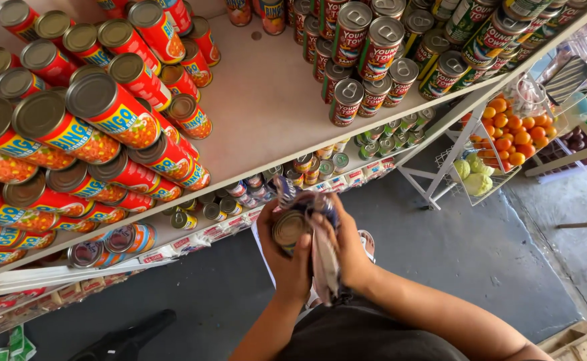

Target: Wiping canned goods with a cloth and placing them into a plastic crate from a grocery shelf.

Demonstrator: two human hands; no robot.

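Below the shelf (267, 113) — both hands (313, 251) clasp a can (289, 228) and cloth (325, 264) between them.

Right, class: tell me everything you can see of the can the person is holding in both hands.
The can is a small metal cylinder, held below the shelf edge with its dull, silvery round top facing the camera. The left hand cups it from below and behind. The right hand presses a patterned cloth against its side, so most of the body and label is hidden. The cloth wraps over the upper edge too. Whether it is dented or opened cannot be told.
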